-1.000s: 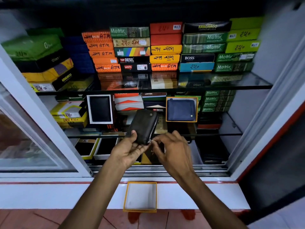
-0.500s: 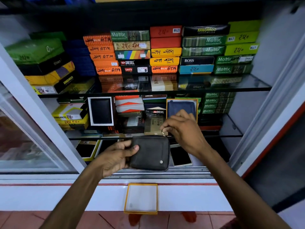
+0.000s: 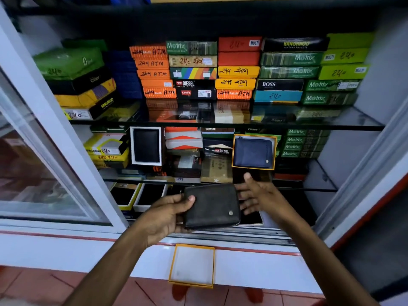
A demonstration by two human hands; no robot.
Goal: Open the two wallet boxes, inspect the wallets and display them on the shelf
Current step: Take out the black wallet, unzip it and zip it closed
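My left hand (image 3: 164,214) grips a black zip wallet (image 3: 212,205) by its left edge, held flat in front of the bottom shelf, with a small metal stud at its lower right. My right hand (image 3: 259,196) is beside the wallet's right edge, fingers spread, holding nothing. A navy wallet (image 3: 253,153) stands upright in its orange-rimmed box (image 3: 233,151) on the middle glass shelf, just above my right hand. An empty orange-rimmed white box tray (image 3: 192,265) lies on the white ledge below.
Stacks of coloured wallet boxes (image 3: 238,69) fill the top glass shelf (image 3: 344,122). A black wallet in a white frame (image 3: 146,145) stands on the middle shelf's left. An open sliding glass door (image 3: 44,173) is at left; the cabinet frame (image 3: 362,180) at right.
The wallet went from upright, with my right hand at its zip, to flat and lower. My right hand has let go of the zip and now spreads open beside the wallet.
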